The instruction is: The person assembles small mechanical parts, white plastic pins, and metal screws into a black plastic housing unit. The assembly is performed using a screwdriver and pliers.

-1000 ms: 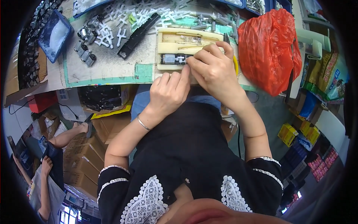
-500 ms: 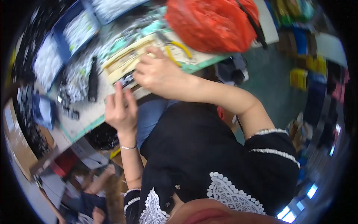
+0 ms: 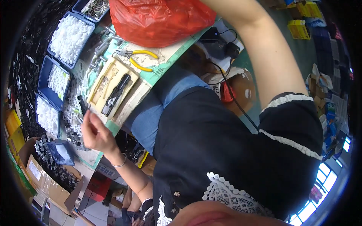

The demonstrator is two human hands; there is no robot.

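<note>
My left hand (image 3: 97,133) is at the table's near left part, thumb and forefinger brought together. Its fingertips are at the end of a narrow black strip (image 3: 81,103); whether they grip it or something small is unclear. Just right of them lies a cream-coloured block fixture (image 3: 98,101) with long recesses. In its near recess sits a slim black part with a silvery metal piece (image 3: 115,95); the far recess holds no black part. My right forearm runs up past the top edge, so my right hand is out of sight.
Yellow-handled pliers (image 3: 142,60) lie beyond the fixture, beside a large red plastic bag (image 3: 162,22). Blue bins (image 3: 44,81) of small white parts line the far left. Loose metal pieces (image 3: 102,47) are strewn between. An open cardboard box (image 3: 49,192) of dark parts stands at lower left.
My right hand has left the fixture and gone out past the top edge. My left hand has come off the fixture to its left side. The whole view has turned.
</note>
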